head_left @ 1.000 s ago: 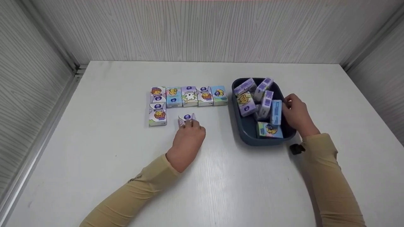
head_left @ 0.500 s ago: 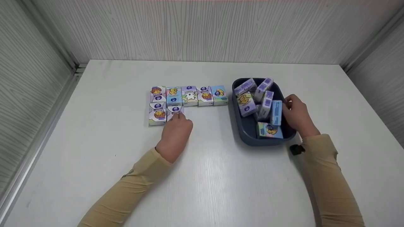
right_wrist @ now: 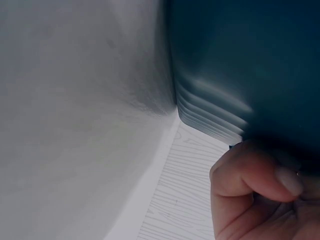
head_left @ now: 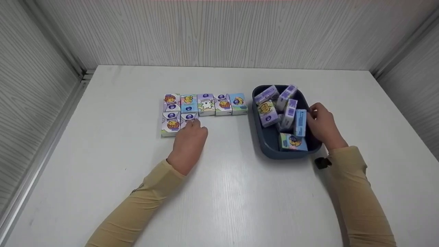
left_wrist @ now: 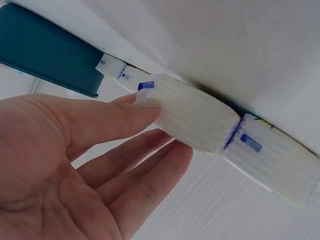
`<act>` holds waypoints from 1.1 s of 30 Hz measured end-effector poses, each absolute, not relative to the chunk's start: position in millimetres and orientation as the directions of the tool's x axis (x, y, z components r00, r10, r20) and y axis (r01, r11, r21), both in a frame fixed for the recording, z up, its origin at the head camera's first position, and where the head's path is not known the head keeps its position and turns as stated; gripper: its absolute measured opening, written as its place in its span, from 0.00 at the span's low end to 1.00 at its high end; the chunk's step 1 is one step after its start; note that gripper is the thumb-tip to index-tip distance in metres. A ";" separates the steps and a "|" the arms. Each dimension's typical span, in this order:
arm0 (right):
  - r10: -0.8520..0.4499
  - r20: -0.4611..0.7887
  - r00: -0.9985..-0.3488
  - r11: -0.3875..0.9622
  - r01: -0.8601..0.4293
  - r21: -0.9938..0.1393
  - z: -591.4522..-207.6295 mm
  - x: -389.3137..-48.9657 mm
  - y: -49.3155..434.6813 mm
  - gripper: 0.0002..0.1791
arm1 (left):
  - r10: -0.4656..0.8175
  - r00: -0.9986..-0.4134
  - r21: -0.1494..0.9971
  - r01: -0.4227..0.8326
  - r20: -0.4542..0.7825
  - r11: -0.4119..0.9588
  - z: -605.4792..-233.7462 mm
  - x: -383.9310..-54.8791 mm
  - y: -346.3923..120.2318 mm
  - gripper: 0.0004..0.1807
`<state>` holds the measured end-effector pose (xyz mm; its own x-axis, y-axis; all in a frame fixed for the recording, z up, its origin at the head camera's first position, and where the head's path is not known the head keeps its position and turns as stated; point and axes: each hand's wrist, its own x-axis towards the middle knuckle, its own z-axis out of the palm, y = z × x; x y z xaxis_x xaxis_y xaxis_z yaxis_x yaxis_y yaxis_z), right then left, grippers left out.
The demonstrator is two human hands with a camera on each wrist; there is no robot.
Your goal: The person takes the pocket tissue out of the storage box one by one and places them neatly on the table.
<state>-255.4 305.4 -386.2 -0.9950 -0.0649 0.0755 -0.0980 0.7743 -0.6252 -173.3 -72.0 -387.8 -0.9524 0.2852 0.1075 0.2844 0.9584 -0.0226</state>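
Observation:
My left hand (head_left: 188, 147) pinches a small purple-and-white tissue pack (head_left: 188, 117) by its near end. This pack lies against another tissue pack (head_left: 171, 124) on its left and below the row behind. In the left wrist view, the thumb is on the white side of the held tissue pack (left_wrist: 195, 117), with fingers under its edge. My right hand (head_left: 324, 127) grips the right rim of a dark blue plastic bin (head_left: 274, 154). Seen from the right wrist, the thumb and fingers curl at the edge of the bin (right_wrist: 240, 60).
A row of several tissue packs (head_left: 205, 104) lies side by side behind the left hand. Inside the bin, more tissue packs (head_left: 268, 113) are piled at angles. The white table (head_left: 233, 199) meets a wood-grain panel (head_left: 219, 34) at the back.
My left hand has carried its tissue pack left and slightly back, up against the neighbouring pack; over the last half second it moved only a little. The right hand has kept its place at the bin.

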 end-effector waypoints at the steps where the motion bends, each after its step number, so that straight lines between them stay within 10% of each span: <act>1: -0.065 0.081 -0.995 0.775 -0.102 -0.624 -386.1 -255.4 305.4 0.15 | 0.289 -0.949 -0.025 0.288 0.122 0.957 -387.3 -173.0 -71.5 0.09; 33: -0.058 0.096 -0.994 0.786 -0.105 -0.609 -389.8 -257.5 306.4 0.14 | 0.562 -0.768 0.097 0.613 0.306 0.784 -347.2 -181.2 54.5 0.21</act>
